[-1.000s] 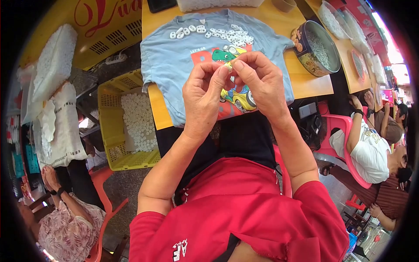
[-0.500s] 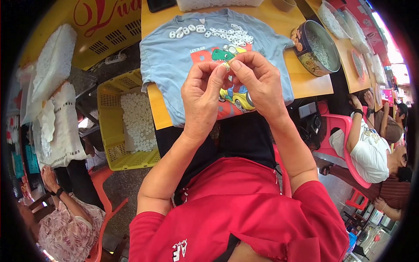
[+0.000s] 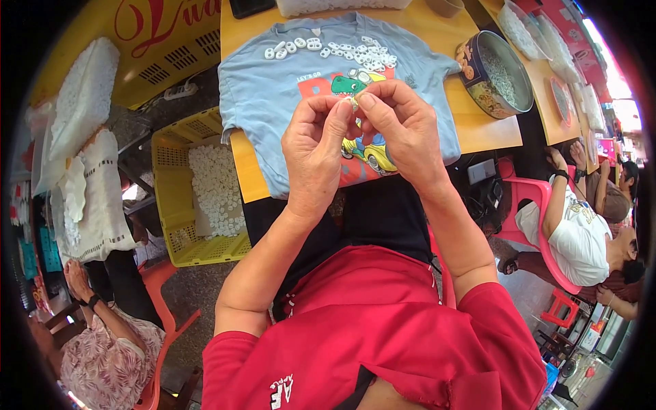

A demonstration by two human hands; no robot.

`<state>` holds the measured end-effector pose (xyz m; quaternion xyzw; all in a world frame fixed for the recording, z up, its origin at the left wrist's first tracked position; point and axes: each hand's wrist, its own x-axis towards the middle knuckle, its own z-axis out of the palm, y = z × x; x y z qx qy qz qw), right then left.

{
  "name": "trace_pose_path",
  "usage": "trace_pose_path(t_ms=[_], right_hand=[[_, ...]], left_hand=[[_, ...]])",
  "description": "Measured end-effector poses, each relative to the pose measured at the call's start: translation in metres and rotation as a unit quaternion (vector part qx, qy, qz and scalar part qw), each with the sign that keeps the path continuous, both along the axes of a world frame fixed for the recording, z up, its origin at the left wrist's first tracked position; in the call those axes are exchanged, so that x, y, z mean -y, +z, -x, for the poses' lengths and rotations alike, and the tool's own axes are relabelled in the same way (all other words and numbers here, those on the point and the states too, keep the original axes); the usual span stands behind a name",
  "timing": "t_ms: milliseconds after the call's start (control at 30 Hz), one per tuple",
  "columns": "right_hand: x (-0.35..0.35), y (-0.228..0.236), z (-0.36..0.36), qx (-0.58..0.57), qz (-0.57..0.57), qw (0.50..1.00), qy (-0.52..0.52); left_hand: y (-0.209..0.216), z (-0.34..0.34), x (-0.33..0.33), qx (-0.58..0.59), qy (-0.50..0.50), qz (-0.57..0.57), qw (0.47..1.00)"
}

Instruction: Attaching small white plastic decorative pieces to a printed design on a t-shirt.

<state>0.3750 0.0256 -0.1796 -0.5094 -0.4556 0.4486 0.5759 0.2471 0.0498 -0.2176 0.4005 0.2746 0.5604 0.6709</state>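
Both hands meet over a light blue T-shirt (image 3: 260,102) spread on the table. My left hand (image 3: 316,147) and my right hand (image 3: 403,133) pinch a small whitish piece (image 3: 353,102) between thumbs and forefingers; most of it is hidden by the fingertips. Beyond them on the shirt lie larger white two-holed pieces (image 3: 290,48) in a short row at the left. A looser cluster of small white two-holed pieces (image 3: 362,53) lies to their right. The shirt's printed green dinosaur and yellow car show behind my fingers.
A round tin (image 3: 471,78) of small metallic bits stands on the table (image 3: 488,133) at the right. A yellow crate (image 3: 171,164) with many white pieces sits low at the left. A white-filled tub (image 3: 342,5) is at the far edge. Other people sit at both sides.
My hands stay almost in place, with only slight finger movement around the small piece. At the far right, a person's arm has shifted.
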Motion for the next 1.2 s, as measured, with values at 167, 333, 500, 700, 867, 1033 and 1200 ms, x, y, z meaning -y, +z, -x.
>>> trace_pose_path(t_ms=[167,333,500,700,867,1033,1200], right_hand=[[0.0002,0.0012,0.0022,0.010,0.001,1.000,0.002],[-0.0003,-0.0010,0.0010,-0.011,0.000,1.000,0.000],[-0.0006,-0.0006,0.0018,-0.005,0.001,1.000,0.004],[-0.0006,-0.0006,0.0029,-0.009,0.003,1.000,-0.003],[-0.0016,-0.0017,0.0027,0.002,-0.002,1.000,0.006],[-0.0018,-0.0030,0.0031,0.004,0.002,1.000,0.010],[-0.0021,-0.0048,0.0056,0.006,0.004,1.000,0.015]], left_hand=[[-0.0023,0.0004,-0.0008,0.002,0.001,-0.010,1.000],[0.0009,-0.0009,0.0005,0.014,0.003,-0.004,1.000],[-0.0019,0.0002,-0.0002,0.010,0.001,-0.011,1.000],[-0.0011,-0.0006,-0.0001,0.015,0.004,-0.008,1.000],[0.0004,-0.0004,0.0006,0.001,0.006,-0.013,1.000],[0.0006,-0.0011,0.0015,-0.003,0.016,-0.011,1.000],[-0.0026,-0.0027,0.0024,0.036,0.021,-0.008,0.999]])
